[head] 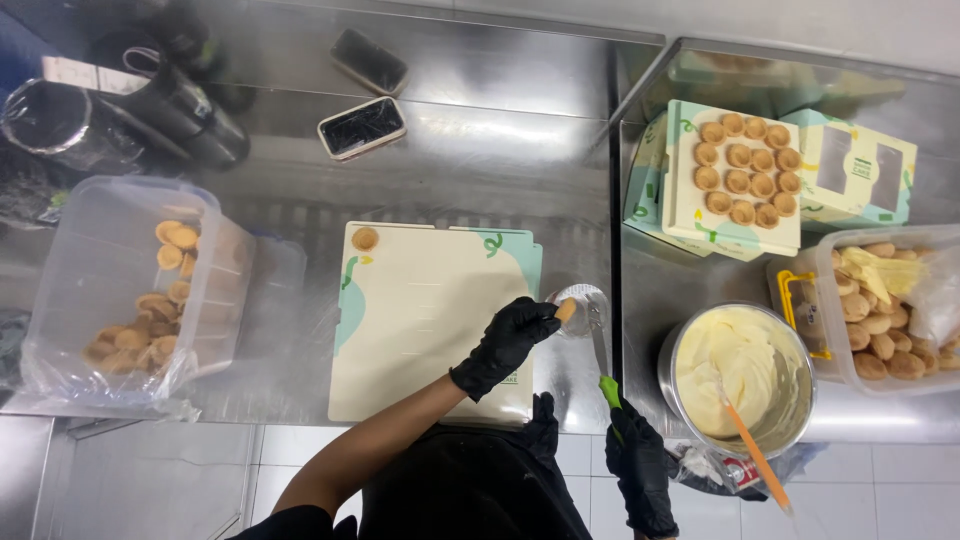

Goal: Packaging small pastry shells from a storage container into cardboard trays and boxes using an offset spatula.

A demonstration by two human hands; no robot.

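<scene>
My left hand (505,345), in a black glove, pinches a small round tart shell (566,310) over the right edge of a cream and green cardboard sheet (420,320). My right hand (640,470), also gloved, grips the green handle of a thin metal spatula (600,355). Its blade points up to a small round metal cup (583,298) just beside the held shell. One more tart shell (365,238) lies at the sheet's top left corner.
A clear plastic tub (70,290) of tart shells stands at the left. At the right are a metal bowl of cream (672,345) with an orange-handled spatula (755,450), a box (735,232) topped with several shells, and another tub (835,372) of shells. Two phones (362,127) lie farther back.
</scene>
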